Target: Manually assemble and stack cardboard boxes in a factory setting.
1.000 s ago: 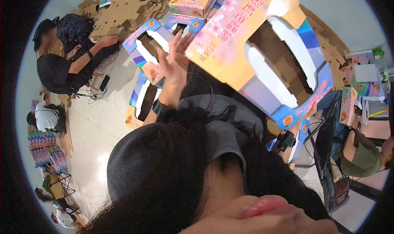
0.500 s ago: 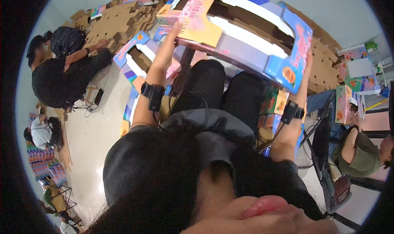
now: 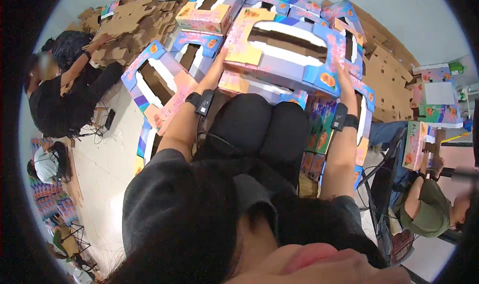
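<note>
In front of my knees is a folded cardboard carton (image 3: 277,68), yellow at one end and blue at the other, with a wide cut-out in its top. My left hand (image 3: 220,63) is closed on its left end, the fingers partly hidden behind the cardboard. At the opposite end my right hand (image 3: 345,80) grips the blue side. Underneath shows another similar carton (image 3: 234,83). Beside my left forearm stands a tilted carton (image 3: 187,85), and one more carton (image 3: 204,25) sits just beyond my left hand.
More cartons (image 3: 344,12) are piled behind, and a green one (image 3: 319,124) stands by my right knee. Flat brown cardboard (image 3: 386,82) lies at the right, with further brown sheets (image 3: 132,19) at the far left. One person (image 3: 60,104) sits left, another (image 3: 426,209) right.
The carton in my hands has moved lower and farther from me, onto or against the cartons there. My head view has shifted, showing more of the pile behind. Both hands keep their hold.
</note>
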Tool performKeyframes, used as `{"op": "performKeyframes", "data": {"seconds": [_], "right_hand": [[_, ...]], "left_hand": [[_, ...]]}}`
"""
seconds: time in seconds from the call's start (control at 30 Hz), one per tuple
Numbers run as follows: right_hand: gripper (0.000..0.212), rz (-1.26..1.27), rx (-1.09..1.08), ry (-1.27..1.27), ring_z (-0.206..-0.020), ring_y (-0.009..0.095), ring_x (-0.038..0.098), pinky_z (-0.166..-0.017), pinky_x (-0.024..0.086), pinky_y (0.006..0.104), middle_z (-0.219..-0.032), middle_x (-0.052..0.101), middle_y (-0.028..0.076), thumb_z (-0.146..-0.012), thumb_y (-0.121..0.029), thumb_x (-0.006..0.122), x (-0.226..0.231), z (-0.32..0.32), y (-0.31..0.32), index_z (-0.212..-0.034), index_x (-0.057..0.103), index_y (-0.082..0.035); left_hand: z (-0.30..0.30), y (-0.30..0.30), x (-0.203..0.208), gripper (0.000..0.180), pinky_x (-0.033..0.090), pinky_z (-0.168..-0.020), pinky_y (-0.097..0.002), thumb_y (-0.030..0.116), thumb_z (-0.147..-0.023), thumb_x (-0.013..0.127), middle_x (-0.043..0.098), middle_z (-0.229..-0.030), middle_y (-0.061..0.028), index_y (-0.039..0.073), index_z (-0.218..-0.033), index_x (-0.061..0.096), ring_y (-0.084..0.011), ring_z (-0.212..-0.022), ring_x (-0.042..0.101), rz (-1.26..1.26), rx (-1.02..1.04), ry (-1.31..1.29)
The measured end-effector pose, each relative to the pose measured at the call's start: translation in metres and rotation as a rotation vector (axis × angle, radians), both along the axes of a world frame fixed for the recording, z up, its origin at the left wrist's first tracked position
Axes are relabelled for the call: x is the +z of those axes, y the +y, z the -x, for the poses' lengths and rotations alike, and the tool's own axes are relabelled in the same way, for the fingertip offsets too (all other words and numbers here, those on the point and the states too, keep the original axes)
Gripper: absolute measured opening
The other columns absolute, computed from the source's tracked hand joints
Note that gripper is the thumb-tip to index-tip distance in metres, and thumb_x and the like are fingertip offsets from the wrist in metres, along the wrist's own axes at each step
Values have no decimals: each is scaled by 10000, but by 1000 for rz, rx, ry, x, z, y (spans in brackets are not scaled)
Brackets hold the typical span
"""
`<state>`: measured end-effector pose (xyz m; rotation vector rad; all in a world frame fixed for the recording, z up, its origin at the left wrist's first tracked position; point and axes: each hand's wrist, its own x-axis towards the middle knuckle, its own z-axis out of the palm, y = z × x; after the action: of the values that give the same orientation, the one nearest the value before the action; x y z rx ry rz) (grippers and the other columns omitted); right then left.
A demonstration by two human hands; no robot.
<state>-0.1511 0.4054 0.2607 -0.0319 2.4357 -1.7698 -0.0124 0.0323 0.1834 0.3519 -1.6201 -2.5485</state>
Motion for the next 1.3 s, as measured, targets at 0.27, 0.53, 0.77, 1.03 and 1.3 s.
{"op": "performKeyframes", "data": {"seconds": [0.27,0.53,0.77,1.03,1.3], "right_hand": [[789,200,67,-155,-1174,208,454,-985,344,319,-1289,474,105,-784,-331,700,-121,-21,-1,-1389,289,-34],[700,221,36,-310,-1132,192,481,-963,362,318,-1231,511,103,-788,-307,704,-134,-42,-12,-1328,361,-23],[604,209,58,-273,-1048,180,527,-908,409,320,-1152,557,101,-782,-321,714,-143,-43,-14,-1222,474,17],[792,-769,-194,29,-1303,228,322,-1049,278,331,-1402,349,180,-762,-332,722,-114,-58,-28,-1333,347,67],[817,-91,92,115,-1267,344,375,-1045,295,388,-1323,402,290,-726,-373,730,-34,-130,-21,-1311,377,75]], "left_hand": [[-9,1,-61,605,356,-957,-294,504,-933,371,571,-1150,-78,-2,-1243,486,-175,-1067,521,97,67,-254],[-25,-10,-112,519,391,-918,-280,383,-911,502,583,-1145,-92,-40,-1211,504,-164,-1037,546,150,198,-173],[-28,-16,-113,513,407,-895,-276,370,-890,548,609,-1111,-81,-36,-1202,520,-154,-1015,565,-13,172,-148],[-54,12,8,1006,425,-922,-328,89,-791,643,477,-1257,-207,36,-1421,-139,-259,-1073,532,210,143,-424],[-131,-62,32,783,397,-968,-344,277,-780,693,349,-1383,-234,-18,-1382,287,-295,-1184,465,807,100,-61]]}}
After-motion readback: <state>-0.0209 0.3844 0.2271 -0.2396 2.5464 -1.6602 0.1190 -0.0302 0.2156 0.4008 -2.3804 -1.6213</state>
